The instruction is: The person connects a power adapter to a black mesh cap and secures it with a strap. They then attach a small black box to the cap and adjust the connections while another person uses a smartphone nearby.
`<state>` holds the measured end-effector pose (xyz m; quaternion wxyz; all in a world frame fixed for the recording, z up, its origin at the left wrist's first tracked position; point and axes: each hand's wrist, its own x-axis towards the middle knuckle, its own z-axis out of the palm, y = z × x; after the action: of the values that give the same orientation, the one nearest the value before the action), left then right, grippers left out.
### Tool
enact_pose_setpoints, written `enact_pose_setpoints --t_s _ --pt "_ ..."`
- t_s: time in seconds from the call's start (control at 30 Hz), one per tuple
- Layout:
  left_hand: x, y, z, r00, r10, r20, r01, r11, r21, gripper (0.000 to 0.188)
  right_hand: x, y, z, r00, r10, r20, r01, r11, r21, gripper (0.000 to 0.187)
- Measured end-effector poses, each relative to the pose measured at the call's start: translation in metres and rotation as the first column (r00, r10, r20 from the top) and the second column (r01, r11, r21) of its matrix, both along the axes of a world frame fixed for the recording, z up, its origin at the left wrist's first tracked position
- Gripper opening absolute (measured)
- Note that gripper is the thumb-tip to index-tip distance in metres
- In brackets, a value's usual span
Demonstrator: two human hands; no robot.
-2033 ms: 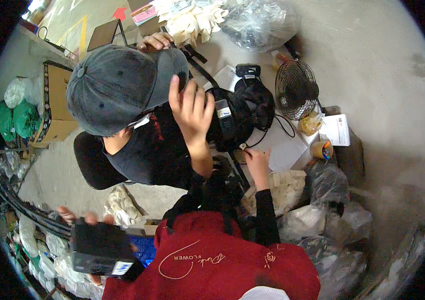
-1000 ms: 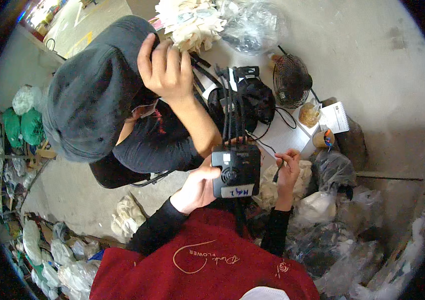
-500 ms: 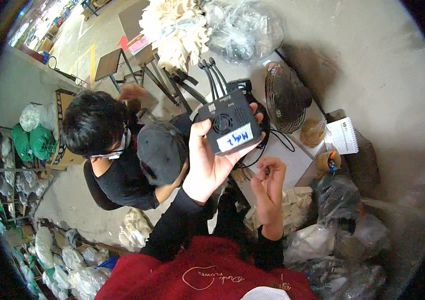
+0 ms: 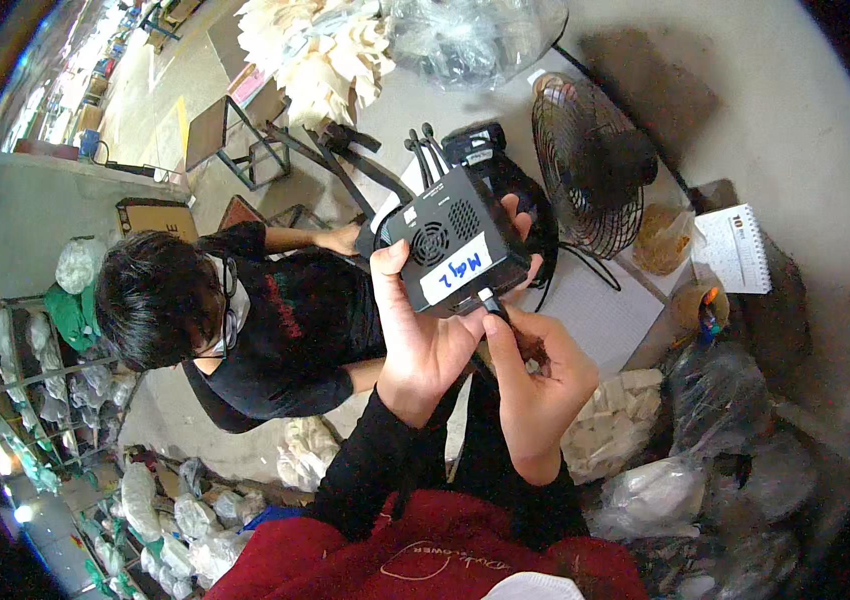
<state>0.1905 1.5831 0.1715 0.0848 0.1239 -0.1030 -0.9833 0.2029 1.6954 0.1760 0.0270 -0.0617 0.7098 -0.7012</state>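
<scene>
My left hand (image 4: 410,345) grips a black electronic box (image 4: 480,205) from below, its thumb along the left side and fingertips showing past the right side. The box has a round vent grille, a white handwritten label (image 4: 465,262) and several black cables (image 4: 427,150) at its far end. Between the thumb and fingers of my right hand (image 4: 545,385) is a cable plug (image 4: 490,302) with a pale tip. That tip meets the box's near edge; whether it sits in a socket cannot be made out.
On the left sits a co-worker (image 4: 275,320) in black, one arm stretched toward the table. A black fan (image 4: 590,165), spiral calendar (image 4: 735,250), pen cup (image 4: 700,310) and lined paper (image 4: 600,310) are on the right. Plastic bags (image 4: 715,400) lie near my right arm.
My right hand has moved up and left to the box, bringing the plug to its near edge. The co-worker has shifted, and the dark grey cap beside them is out of sight.
</scene>
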Motion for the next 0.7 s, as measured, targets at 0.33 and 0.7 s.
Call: enact_pose_setpoints --t_s 0.33,0.7 --pt "0.010 0.005 -0.026 0.996 0.070 0.062 -0.050 0.959 -0.278 0.088 -0.007 0.013 -0.012 0.799 0.169 0.577 0.007 0.957 -0.290 0.008" --pt "0.057 0.012 -0.042 0.990 0.047 0.136 -0.013 0.971 -0.240 0.095 0.048 0.016 -0.028 0.767 0.146 0.625 0.145 0.909 -0.390 0.011"
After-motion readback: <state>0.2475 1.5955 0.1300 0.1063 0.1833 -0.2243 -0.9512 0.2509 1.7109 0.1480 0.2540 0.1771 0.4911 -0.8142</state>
